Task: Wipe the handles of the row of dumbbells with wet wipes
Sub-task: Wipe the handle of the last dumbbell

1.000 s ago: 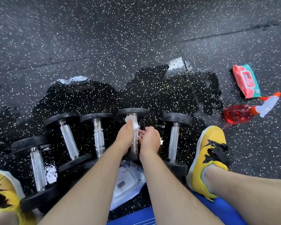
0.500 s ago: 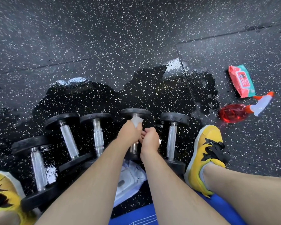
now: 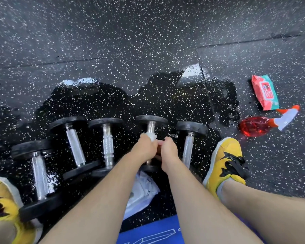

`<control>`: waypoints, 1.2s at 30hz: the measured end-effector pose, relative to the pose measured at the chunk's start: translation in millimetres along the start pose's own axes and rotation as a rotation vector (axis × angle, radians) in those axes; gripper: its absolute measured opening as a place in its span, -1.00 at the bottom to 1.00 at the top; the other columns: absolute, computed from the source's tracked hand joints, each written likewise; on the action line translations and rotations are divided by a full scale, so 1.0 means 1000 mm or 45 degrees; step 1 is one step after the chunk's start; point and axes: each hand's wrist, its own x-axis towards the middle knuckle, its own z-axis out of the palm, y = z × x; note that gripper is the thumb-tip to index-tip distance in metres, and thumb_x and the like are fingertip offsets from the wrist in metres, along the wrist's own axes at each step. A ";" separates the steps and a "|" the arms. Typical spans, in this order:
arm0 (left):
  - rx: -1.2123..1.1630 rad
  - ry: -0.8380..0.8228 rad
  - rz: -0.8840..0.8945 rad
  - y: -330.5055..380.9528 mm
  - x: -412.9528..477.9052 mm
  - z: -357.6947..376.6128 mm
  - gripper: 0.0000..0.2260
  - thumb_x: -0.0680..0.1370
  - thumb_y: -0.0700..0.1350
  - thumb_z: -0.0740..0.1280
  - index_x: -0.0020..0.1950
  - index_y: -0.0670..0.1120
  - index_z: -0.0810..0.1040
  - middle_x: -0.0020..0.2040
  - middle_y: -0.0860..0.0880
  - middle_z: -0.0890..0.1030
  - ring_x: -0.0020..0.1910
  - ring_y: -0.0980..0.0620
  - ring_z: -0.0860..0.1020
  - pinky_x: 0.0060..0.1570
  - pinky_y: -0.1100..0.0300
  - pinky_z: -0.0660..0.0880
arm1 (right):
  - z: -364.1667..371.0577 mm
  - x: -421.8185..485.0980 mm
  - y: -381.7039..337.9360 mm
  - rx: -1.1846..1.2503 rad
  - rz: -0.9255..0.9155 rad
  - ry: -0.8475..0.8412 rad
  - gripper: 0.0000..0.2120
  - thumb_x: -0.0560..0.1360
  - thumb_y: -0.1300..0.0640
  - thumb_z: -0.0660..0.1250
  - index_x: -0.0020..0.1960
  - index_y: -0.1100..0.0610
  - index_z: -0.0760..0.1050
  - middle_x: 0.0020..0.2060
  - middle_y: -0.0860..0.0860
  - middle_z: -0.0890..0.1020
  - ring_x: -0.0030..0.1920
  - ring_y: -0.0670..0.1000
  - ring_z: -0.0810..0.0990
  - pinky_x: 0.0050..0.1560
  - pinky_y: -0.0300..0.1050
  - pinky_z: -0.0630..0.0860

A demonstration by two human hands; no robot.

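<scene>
1. Black rubber floor [image 3: 130, 32], flecked with white, fills the frame, and a wet patch [image 3: 113, 103] darkens its middle.
2. Five dumbbells lie in a row across the lower middle, handles running up the frame: first dumbbell [image 3: 37, 173] at lower left, then second dumbbell [image 3: 76, 147], third dumbbell [image 3: 107, 145], fourth dumbbell [image 3: 151, 126] and fifth dumbbell [image 3: 187, 147].
3. At the centre, the left hand [image 3: 144, 148] has its fingers curled round a white wet wipe [image 3: 151, 136] wrapped on the fourth dumbbell's chrome handle. Bare metal shows above the wipe.
4. Just beside it, the right hand [image 3: 167, 150] curls its fingers in toward the same handle. Whether they clasp it cannot be told.
5. At the right edge, a red and teal wipe pack [image 3: 265, 92] lies flat, with a red spray bottle [image 3: 253, 125] on its side just below it.
6. A yellow right shoe [image 3: 225, 162] sits just right of the fifth dumbbell, and a yellow left shoe [image 3: 0, 199] is at lower left.
7. A white packet [image 3: 143, 191] lies between the forearms, above a blue mat [image 3: 148, 233].
</scene>
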 end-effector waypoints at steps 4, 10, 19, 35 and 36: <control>-0.017 0.081 0.088 0.004 0.005 0.004 -0.65 0.66 -0.01 0.17 0.29 -0.26 0.36 0.16 -0.17 0.56 0.08 -0.20 0.60 0.05 0.03 0.50 | 0.008 -0.001 0.013 0.166 -0.128 0.141 -0.68 0.47 -0.14 0.14 -0.02 0.00 0.58 0.03 0.05 0.66 0.06 0.11 0.62 0.16 0.10 0.53; -0.133 -0.078 0.199 -0.005 -0.003 -0.012 -0.86 0.61 -0.07 0.25 0.06 -0.09 0.55 -0.21 -0.03 0.67 -0.41 0.20 0.56 -0.43 0.31 0.41 | 0.010 -0.003 0.015 0.360 -0.163 0.164 -0.76 0.57 -0.05 0.20 -0.01 0.05 0.57 0.01 -0.01 0.66 -0.16 -0.05 0.58 0.05 0.03 0.55; 0.188 -0.124 -0.047 -0.012 -0.010 -0.006 -0.68 0.45 0.14 0.31 0.02 -0.07 0.61 0.03 -0.01 0.63 0.09 -0.10 0.59 0.04 0.09 0.55 | 0.015 -0.015 0.019 0.206 -0.268 0.267 -0.83 0.56 0.07 0.19 -0.11 0.00 0.54 -0.16 -0.11 0.61 -0.15 -0.06 0.52 -0.21 -0.12 0.34; 0.879 -0.037 -0.237 0.008 -0.025 -0.010 -0.75 0.53 -0.06 0.30 0.19 -0.01 0.58 0.22 0.00 0.57 0.31 -0.09 0.45 0.25 0.06 0.31 | 0.020 -0.018 0.022 0.320 -0.210 0.197 -0.80 0.40 0.00 0.24 -0.10 0.00 0.61 -0.09 -0.08 0.67 -0.02 0.01 0.59 0.10 0.04 0.48; 0.888 0.001 -0.223 0.007 -0.026 -0.010 -0.73 0.54 -0.05 0.30 0.23 0.00 0.57 0.25 -0.01 0.57 0.32 -0.09 0.46 0.25 0.06 0.31 | 0.021 -0.016 0.022 0.338 -0.198 0.175 -0.75 0.34 -0.02 0.24 -0.11 0.03 0.62 -0.10 -0.09 0.68 -0.04 0.00 0.60 0.08 0.05 0.49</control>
